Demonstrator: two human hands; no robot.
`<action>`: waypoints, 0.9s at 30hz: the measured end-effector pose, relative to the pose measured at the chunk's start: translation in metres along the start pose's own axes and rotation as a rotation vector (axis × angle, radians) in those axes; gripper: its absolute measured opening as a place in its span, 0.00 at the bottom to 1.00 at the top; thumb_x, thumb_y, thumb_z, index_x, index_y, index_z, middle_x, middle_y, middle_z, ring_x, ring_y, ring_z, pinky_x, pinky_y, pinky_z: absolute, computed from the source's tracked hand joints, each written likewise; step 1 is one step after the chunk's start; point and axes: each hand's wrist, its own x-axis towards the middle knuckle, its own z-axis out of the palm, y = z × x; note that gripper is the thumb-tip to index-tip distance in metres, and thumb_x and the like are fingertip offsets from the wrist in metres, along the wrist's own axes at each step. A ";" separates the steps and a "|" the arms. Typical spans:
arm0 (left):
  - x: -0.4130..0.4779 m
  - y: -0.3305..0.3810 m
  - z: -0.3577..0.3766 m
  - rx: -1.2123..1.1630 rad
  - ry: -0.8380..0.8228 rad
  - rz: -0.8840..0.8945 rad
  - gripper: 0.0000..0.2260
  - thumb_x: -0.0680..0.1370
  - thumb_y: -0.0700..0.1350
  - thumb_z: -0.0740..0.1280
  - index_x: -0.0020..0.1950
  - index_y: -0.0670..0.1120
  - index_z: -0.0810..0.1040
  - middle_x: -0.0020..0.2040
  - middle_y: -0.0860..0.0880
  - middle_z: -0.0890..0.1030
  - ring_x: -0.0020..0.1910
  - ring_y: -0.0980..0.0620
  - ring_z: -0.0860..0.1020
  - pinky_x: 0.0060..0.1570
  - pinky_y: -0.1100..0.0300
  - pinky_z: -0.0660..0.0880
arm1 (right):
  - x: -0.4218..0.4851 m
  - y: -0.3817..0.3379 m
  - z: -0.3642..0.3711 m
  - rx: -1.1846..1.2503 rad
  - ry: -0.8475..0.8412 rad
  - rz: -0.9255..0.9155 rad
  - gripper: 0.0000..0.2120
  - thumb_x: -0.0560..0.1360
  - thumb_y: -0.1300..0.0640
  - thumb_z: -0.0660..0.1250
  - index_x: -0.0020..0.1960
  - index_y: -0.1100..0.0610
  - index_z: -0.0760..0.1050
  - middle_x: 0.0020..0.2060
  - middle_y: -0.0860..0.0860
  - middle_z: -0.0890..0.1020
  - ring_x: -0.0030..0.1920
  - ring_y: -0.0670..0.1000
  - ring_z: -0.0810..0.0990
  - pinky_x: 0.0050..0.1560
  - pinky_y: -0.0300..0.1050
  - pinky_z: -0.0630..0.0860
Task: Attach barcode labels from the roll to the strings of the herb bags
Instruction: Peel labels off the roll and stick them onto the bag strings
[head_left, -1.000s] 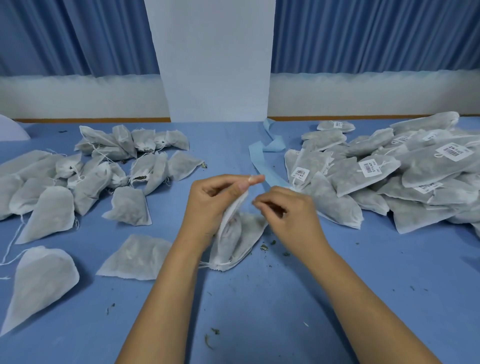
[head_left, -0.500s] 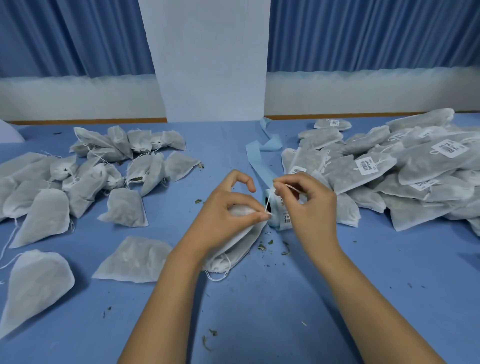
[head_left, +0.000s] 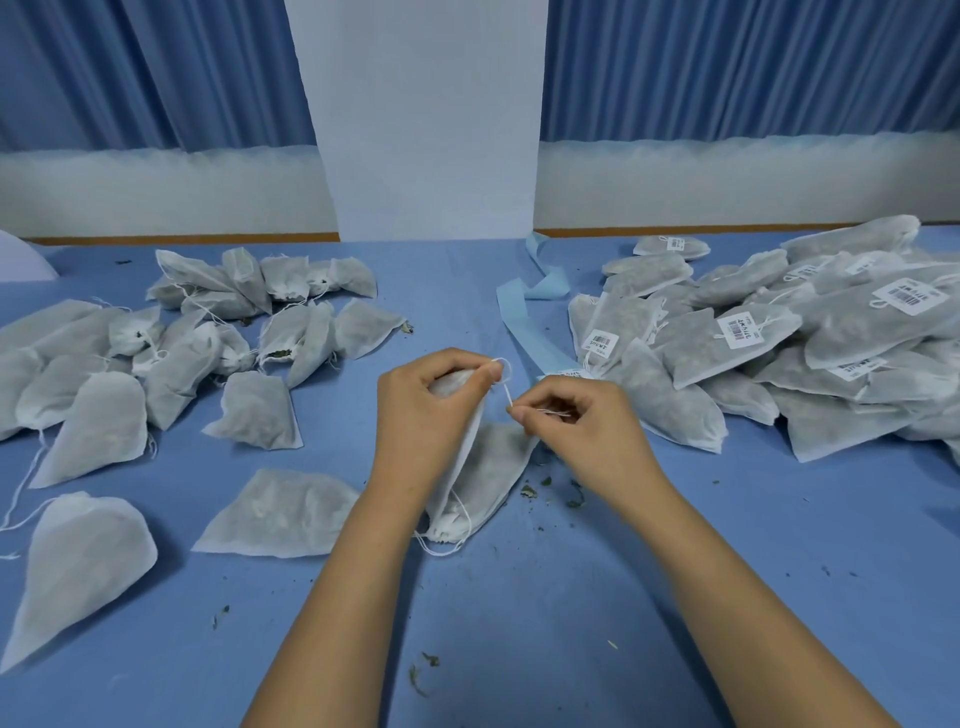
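The herb bag (head_left: 491, 467) is lying at the centre of the table (head_left: 545, 613), its gathered lower end resting on the blue surface and its upper end lifted into the left hand (head_left: 428, 415). The left hand's fingers are curling round the top of the bag, with thumb and forefinger pinching a small loop of the white string (head_left: 507, 395). The right hand (head_left: 589, 434) is sitting just beside the left one; its fingers are curled, and thumb and forefinger are pinching the free end of the string. A short span of string is running taut between the two hands.

Behind the right hand, the label roll (head_left: 570, 372) is showing only its top edge – the rest is hidden. A blue backing strip (head_left: 514, 317) is trailing from that spot toward the far edge of the table.

To the right, a pile of labelled bags (head_left: 753, 338) is lying stacked, with barcode labels facing up. To the left, unlabelled bags (head_left: 176, 353) are lying spread out, some overlapping, some apart – one flat bag (head_left: 280, 514) is lying near the left forearm. Herb crumbs (head_left: 540, 488) are lying scattered on the table beside the held bag.
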 end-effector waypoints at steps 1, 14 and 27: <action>0.000 0.000 -0.001 0.002 0.006 -0.004 0.07 0.73 0.40 0.73 0.36 0.48 0.83 0.36 0.57 0.84 0.39 0.65 0.80 0.40 0.76 0.70 | -0.001 -0.001 0.000 -0.012 -0.009 -0.007 0.07 0.71 0.65 0.71 0.36 0.57 0.81 0.29 0.44 0.80 0.31 0.50 0.76 0.35 0.40 0.71; 0.003 -0.003 -0.001 0.032 -0.211 -0.007 0.06 0.75 0.39 0.71 0.38 0.47 0.83 0.37 0.54 0.83 0.41 0.60 0.81 0.44 0.73 0.72 | -0.002 -0.002 0.002 -0.025 0.164 -0.112 0.05 0.72 0.54 0.73 0.40 0.55 0.80 0.34 0.41 0.80 0.33 0.43 0.71 0.39 0.31 0.67; 0.003 0.003 0.000 -0.088 -0.274 -0.191 0.14 0.76 0.40 0.70 0.31 0.51 0.82 0.32 0.55 0.80 0.32 0.64 0.75 0.35 0.76 0.68 | -0.001 0.000 0.001 -0.186 0.174 -0.208 0.03 0.73 0.65 0.69 0.41 0.61 0.79 0.35 0.48 0.78 0.35 0.49 0.73 0.39 0.38 0.69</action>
